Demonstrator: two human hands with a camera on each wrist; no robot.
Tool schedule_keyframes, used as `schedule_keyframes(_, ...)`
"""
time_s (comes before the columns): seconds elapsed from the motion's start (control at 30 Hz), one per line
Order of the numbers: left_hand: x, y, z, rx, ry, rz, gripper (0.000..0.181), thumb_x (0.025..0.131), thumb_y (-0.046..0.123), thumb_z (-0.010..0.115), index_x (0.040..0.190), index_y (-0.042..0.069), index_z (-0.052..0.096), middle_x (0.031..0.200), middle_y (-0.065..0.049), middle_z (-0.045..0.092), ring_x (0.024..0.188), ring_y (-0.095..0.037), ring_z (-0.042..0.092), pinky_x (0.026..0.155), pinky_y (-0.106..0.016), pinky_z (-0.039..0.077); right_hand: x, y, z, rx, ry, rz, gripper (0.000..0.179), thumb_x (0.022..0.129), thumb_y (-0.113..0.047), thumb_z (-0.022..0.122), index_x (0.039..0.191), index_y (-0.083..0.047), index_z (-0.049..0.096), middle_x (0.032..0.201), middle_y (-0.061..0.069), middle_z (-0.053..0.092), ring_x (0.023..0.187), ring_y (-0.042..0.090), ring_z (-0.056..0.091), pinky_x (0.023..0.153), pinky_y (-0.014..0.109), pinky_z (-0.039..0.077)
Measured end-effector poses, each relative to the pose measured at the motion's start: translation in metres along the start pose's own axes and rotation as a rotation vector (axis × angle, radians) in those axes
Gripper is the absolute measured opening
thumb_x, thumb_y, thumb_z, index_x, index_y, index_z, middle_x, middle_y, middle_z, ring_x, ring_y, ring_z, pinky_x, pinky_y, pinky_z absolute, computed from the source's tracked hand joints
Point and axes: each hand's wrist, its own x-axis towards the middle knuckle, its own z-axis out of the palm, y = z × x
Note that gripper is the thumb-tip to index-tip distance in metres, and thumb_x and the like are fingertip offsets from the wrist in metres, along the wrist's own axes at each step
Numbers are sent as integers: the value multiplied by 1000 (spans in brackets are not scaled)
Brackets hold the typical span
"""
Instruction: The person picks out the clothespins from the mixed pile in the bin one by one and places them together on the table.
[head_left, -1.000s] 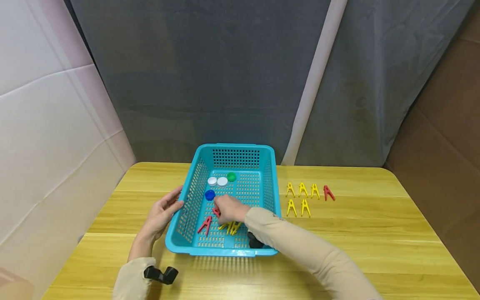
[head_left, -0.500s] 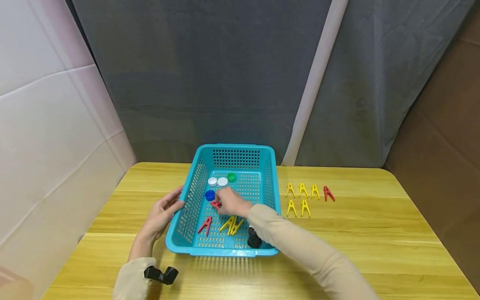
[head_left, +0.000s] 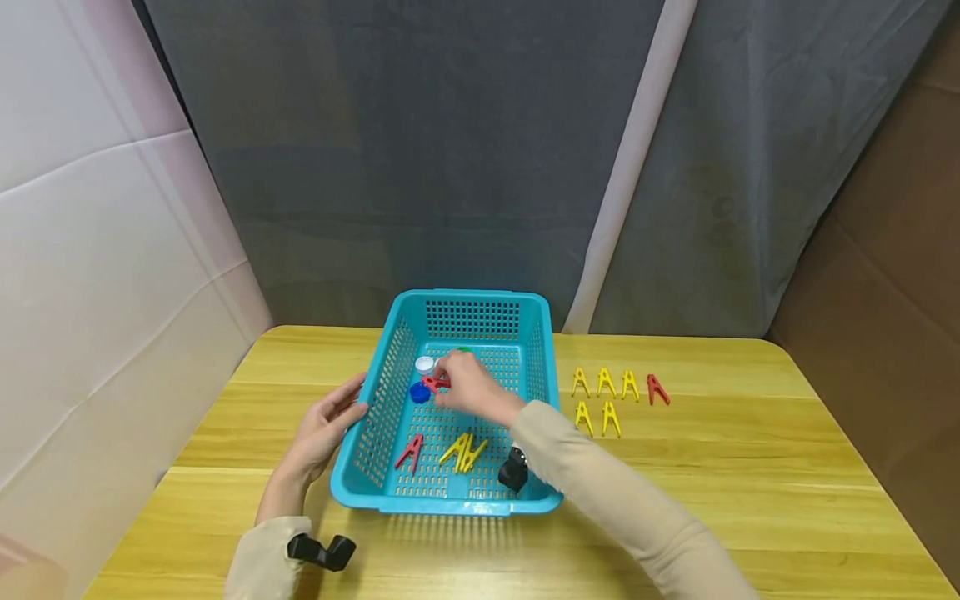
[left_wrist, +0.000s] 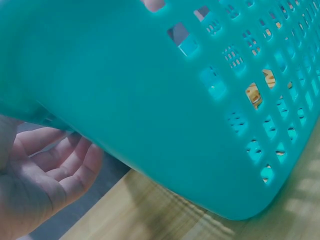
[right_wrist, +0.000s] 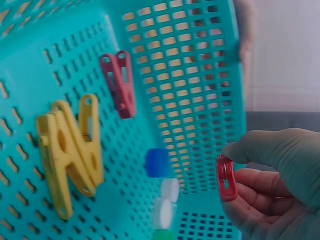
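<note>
Within the turquoise basket [head_left: 525, 492], my right hand [head_left: 472, 390] pinches a red clothespin [right_wrist: 227, 177] between thumb and fingers, raised above the basket floor. My left hand [head_left: 318, 433] holds the basket's left rim, its fingers [left_wrist: 75, 165] curled beneath the edge. On the basket floor lie another red clothespin [head_left: 410, 452] and yellow clothespins [head_left: 462, 452] close together, overlapping. Farther back are a blue bottle cap [head_left: 420, 392], a white cap [head_left: 424, 365] and a green cap [head_left: 463, 350]; the right hand partly hides the caps behind it.
On the wooden table [head_left: 750, 467], right of the basket, several yellow clothespins [head_left: 606, 382] stand in two rows. A red clothespin [head_left: 657, 389] ends the back row. A grey curtain [head_left: 412, 167] hangs behind the table.
My right hand has lifted the red clothespin off the basket floor and moved it away from me, toward the caps, uncovering the yellow clothespins. The left hand stays on the rim.
</note>
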Motion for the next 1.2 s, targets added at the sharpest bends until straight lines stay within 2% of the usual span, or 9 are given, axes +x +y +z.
schedule_keyframes(0.13,0,0,0,1,-3,3,57,96,11,54,144,-6,29,126,-15,48,98,-1,57,78,-22,52,-4,0,-10,6,33,11,30,75,-9,76,101,1,68,94,9,62,81,16,55,65,21,47)
schedule_keyframes(0.37,0,0,1,1,-7,1,56,96,10,53,144,-6,28,130,-22,45,98,-1,57,78,-22,52,-16,6,-30,27,72,48,29,78,-9,74,104,1,67,98,9,60,86,19,57,69,25,50)
schedule_keyframes(0.6,0,0,0,-9,-4,-3,58,95,11,55,144,-7,28,125,-10,49,98,0,57,78,-22,52,-27,15,-50,49,153,54,23,79,-8,73,100,0,69,92,8,61,82,18,57,67,23,50)
schedule_keyframes(0.87,-1,2,1,-12,-11,-2,57,96,11,53,144,-7,27,131,-22,44,99,-1,57,78,-21,52,-42,27,-68,36,243,29,23,78,-7,74,99,2,69,88,9,60,79,20,55,64,25,49)
schedule_keyframes(1.0,-1,1,0,0,-7,-8,57,96,11,53,144,-6,28,129,-16,47,99,-1,57,78,-22,52,-51,34,-74,19,269,46,25,78,-9,74,100,1,68,89,9,60,79,20,55,65,26,50)
schedule_keyframes(1.2,1,-1,-1,0,-14,2,58,96,11,54,144,-6,28,124,-4,50,99,-1,57,78,-22,52,-68,46,-82,33,288,129,29,79,-9,74,105,2,67,93,11,59,81,22,55,69,29,53)
